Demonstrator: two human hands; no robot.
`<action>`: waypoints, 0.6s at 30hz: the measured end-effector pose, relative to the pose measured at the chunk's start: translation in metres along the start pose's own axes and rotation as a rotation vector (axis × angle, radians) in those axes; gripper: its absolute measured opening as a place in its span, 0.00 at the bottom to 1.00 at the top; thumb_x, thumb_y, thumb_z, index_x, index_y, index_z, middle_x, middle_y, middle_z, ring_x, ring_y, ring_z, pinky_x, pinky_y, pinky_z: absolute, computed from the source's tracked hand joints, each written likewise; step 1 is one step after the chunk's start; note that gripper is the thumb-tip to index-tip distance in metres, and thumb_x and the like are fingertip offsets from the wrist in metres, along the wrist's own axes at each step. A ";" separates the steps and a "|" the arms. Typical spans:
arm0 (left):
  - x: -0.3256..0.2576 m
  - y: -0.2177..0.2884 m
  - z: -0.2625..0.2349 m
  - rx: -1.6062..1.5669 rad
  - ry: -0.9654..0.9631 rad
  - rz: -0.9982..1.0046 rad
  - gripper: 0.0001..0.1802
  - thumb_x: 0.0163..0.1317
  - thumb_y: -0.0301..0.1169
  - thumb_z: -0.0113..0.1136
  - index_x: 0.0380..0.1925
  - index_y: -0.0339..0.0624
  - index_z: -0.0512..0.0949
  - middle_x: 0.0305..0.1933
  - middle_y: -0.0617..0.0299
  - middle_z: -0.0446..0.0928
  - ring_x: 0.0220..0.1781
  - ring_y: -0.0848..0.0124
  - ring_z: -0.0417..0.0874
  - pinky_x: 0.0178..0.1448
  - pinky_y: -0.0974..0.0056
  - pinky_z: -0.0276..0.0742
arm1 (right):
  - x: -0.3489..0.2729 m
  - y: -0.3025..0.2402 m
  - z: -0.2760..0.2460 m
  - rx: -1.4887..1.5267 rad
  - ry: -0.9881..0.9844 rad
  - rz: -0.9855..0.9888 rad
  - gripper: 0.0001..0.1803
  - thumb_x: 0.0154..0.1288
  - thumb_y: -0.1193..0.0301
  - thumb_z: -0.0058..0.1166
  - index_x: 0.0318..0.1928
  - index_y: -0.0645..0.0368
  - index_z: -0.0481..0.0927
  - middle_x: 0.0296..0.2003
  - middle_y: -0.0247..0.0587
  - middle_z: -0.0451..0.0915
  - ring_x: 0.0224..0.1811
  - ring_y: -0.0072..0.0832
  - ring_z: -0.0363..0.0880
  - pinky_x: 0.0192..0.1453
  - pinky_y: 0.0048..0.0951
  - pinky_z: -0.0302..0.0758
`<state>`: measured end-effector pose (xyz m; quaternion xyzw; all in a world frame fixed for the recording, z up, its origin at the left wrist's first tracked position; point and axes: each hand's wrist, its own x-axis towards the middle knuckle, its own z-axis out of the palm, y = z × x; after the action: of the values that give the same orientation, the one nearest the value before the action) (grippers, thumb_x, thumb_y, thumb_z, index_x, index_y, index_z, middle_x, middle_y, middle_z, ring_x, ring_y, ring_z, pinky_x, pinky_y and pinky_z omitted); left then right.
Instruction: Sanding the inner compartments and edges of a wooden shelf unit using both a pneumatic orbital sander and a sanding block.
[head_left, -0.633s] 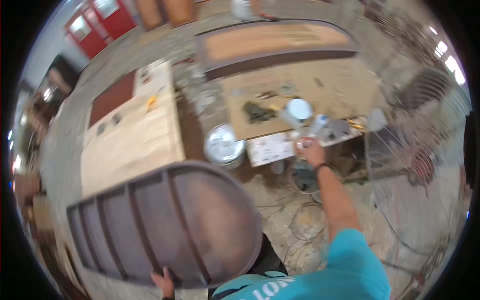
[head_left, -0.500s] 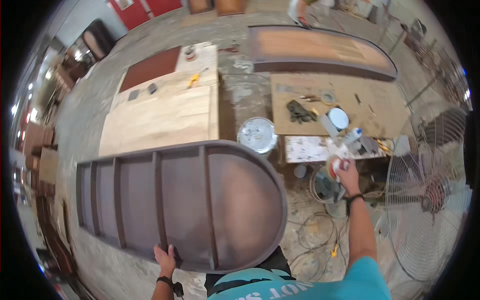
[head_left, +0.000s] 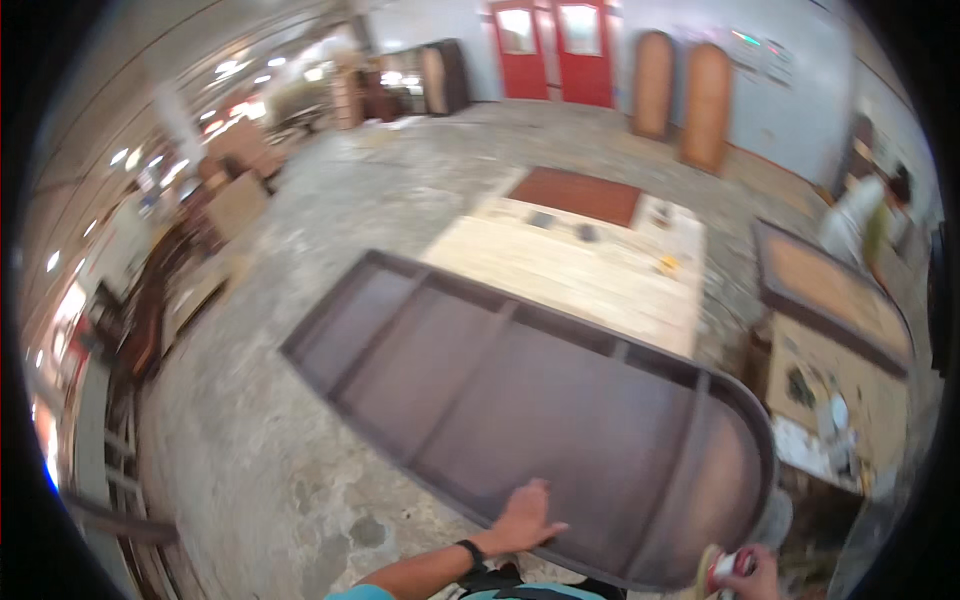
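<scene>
**Shelf Position and Hand Placement**

Concrete floor (head_left: pixel 235 450) extends from the lower left to the red doors (head_left: pixel 521 65) at upper centre. The brown shelf (head_left: pixel 560 405) spans the frame's centre, rounded end at lower right. Its upper edge overlaps the pale board (head_left: pixel 565 275) in view; floor borders its left end. Left hand (head_left: pixel 520 518), lower centre: fingers spread at the near edge. Right hand (head_left: pixel 760 578), lower right: gripping a red-and-white item (head_left: pixel 728 569).

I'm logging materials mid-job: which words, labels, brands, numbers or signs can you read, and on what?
No text is readable.
Red-and-white round object in the right hand: too blurred.
Small white container on the right: too small.
Pale rectangular wall panels: too small and blurred.
</scene>
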<state>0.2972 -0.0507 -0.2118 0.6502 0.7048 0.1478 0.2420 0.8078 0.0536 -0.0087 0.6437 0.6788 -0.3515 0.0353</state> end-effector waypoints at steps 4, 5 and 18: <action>-0.019 -0.056 -0.010 0.112 0.180 0.217 0.53 0.75 0.62 0.69 0.79 0.25 0.70 0.88 0.28 0.61 0.94 0.36 0.55 0.94 0.34 0.54 | 0.009 -0.160 0.062 -0.113 -0.079 -0.086 0.37 0.63 0.58 0.85 0.69 0.48 0.83 0.59 0.58 0.88 0.60 0.60 0.90 0.58 0.56 0.87; -0.028 -0.078 -0.026 0.116 0.190 0.204 0.53 0.75 0.62 0.69 0.79 0.25 0.70 0.88 0.28 0.61 0.94 0.36 0.55 0.94 0.34 0.54 | 0.013 -0.188 0.070 -0.085 -0.012 -0.120 0.31 0.63 0.66 0.81 0.64 0.55 0.83 0.54 0.51 0.89 0.56 0.47 0.91 0.59 0.48 0.88; -0.029 -0.226 -0.158 0.161 0.266 -0.469 0.59 0.75 0.50 0.72 0.91 0.29 0.51 0.94 0.36 0.56 0.97 0.43 0.52 0.97 0.36 0.45 | 0.327 -0.296 0.164 1.651 0.039 0.049 0.25 0.75 0.44 0.76 0.56 0.46 0.83 0.44 0.28 0.84 0.42 0.24 0.82 0.41 0.36 0.79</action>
<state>0.0228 -0.0874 -0.1937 0.4612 0.8712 0.1154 0.1227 0.4205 0.2678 -0.1675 0.4830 0.1884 -0.7251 -0.4532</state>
